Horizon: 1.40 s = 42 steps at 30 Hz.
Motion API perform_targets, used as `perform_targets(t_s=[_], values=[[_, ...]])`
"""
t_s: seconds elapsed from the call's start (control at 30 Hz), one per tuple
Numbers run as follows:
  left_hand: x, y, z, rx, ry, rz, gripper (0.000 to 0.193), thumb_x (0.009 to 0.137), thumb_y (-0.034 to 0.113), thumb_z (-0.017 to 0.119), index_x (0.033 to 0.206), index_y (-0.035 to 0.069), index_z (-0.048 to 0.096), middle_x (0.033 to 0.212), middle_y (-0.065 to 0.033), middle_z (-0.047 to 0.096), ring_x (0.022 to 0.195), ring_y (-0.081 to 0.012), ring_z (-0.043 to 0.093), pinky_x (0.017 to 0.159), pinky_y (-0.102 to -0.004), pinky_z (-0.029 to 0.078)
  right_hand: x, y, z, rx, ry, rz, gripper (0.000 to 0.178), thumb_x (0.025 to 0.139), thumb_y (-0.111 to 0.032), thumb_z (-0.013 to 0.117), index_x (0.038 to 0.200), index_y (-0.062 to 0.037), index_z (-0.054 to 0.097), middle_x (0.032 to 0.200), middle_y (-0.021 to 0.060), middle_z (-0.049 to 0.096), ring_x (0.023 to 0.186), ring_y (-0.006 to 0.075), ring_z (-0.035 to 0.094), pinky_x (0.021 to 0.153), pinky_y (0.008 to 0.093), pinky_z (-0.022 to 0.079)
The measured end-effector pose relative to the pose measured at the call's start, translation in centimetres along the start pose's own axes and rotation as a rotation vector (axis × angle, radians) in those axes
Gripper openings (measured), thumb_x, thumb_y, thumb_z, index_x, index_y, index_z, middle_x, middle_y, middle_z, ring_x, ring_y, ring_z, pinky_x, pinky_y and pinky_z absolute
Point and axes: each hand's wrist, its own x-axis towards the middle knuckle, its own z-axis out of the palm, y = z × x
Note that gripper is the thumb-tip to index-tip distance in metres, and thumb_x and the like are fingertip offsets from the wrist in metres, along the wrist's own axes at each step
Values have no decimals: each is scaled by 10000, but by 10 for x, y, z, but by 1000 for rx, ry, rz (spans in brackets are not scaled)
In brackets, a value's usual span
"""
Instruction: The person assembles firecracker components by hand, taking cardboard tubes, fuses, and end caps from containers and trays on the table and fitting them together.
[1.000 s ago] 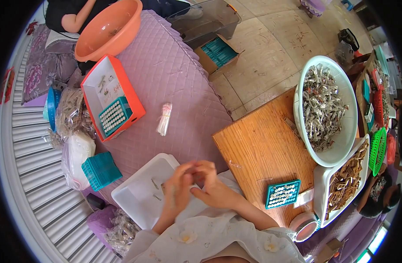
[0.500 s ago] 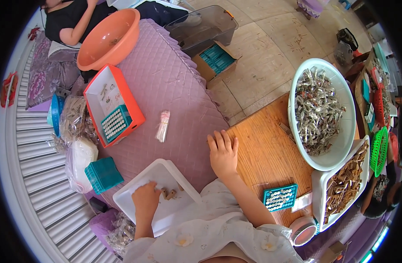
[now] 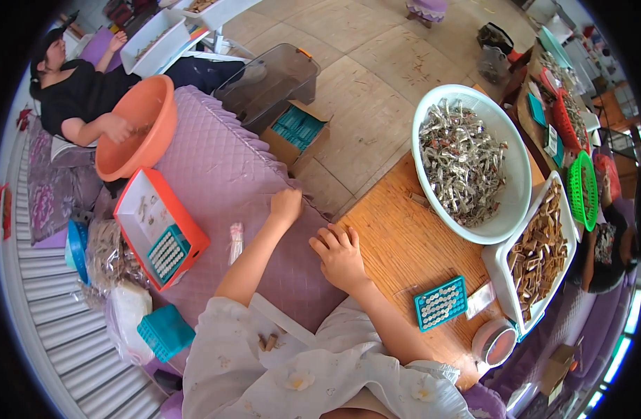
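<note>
My left hand is raised over the quilted purple cover near its ruffled edge. Its fingers are curled closed, and whatever they may hold is hidden. My right hand rests at the left edge of the wooden table, fingers bent and apart, with nothing visible in it. In front of my body, a white tray holds a few small brown pieces; my clothing covers much of it. Beyond my left forearm lies a bundle of clear slim bags.
A pale basin heaped with clear-wrapped pieces stands on the table, beside a white tray of brown pieces and a teal rack. At left are a red-orange box, teal crate and orange basin, where another person's hand reaches in.
My left hand has left the white tray and moved up and right, now closed. My right hand's fingers have bent more. The view has shifted, and the other person's hand is now in the orange basin.
</note>
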Motion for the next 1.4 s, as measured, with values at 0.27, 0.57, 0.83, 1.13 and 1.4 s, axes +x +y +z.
perform_targets(t_s=[0.27, 0.57, 0.83, 1.13, 1.4], values=[[70, -11, 57, 123, 1, -90, 102, 662, 69, 555, 696, 92, 648, 775, -121, 628, 741, -255, 624, 618, -363, 494, 65, 10, -38, 102, -335, 108, 212, 701, -224, 585, 884, -122, 618, 1009, 66, 560, 1082, 256, 439, 892, 454, 337], [77, 23, 27, -1181, -424, 161, 333, 879, 270, 375, 968, 8, 561, 901, -136, 616, 712, -259, 612, 629, -353, 472, 270, 231, 135, 288, -93, 691, 244, 704, -84, 457, 881, -44, 620, 824, 156, 604, 813, 298, 576, 718, 367, 453], [53, 34, 0, -1739, -856, 447, 388, 832, 201, 518, 1173, 42, 424, 864, -105, 617, 669, -216, 586, 597, -298, 451, 300, 353, 240, 828, -202, 1212, 452, 732, -52, 464, 1163, -189, 457, 1019, 77, 506, 838, 209, 511, 775, 445, 378], [50, 23, 28, -1974, -1032, 375, 522, 808, 279, 567, 1247, 86, 362, 989, -119, 586, 769, -238, 591, 702, -294, 476, 306, 438, 326, 681, -340, 1053, 664, 719, -40, 420, 1307, -302, 260, 843, 78, 489, 668, 172, 487, 583, 376, 398], [65, 10, 30, -1858, -1376, 378, 524, 731, 301, 614, 1181, 92, 443, 914, -133, 614, 775, -252, 612, 682, -308, 486, 326, 479, 369, 184, -378, 647, 608, 651, -30, 400, 1256, -28, 339, 1155, 256, 463, 1078, 360, 453, 905, 369, 365]])
